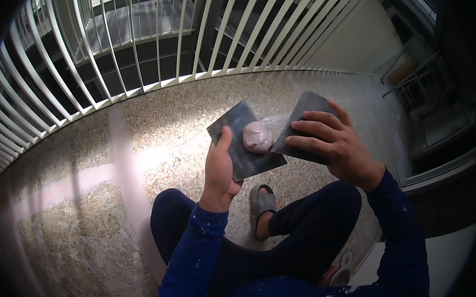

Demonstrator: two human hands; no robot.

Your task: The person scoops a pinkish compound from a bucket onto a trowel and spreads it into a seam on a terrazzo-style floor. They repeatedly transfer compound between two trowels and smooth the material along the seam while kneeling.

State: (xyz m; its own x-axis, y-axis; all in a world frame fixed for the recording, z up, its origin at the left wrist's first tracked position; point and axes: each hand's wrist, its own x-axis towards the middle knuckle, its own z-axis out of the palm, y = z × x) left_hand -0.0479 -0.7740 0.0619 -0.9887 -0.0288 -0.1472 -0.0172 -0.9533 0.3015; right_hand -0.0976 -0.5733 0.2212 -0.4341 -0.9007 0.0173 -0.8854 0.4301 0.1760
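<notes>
My left hand grips a dark grey rectangular flat plate, its thumb lying over the near left edge and the other fingers hidden underneath. On that plate sits a rounded lump of glossy pale pink paste, right of the middle. A second dark flat plate, much like the first, is in my right hand, whose fingers lie spread across its upper face. This plate is tilted, and its lower left corner comes close to the paste; I cannot tell whether they touch.
Speckled floor with pale pink bands lies below. A white barred railing curves along the far side. My sandalled foot is beneath the plates. An open tin stands at lower right, near a metal frame.
</notes>
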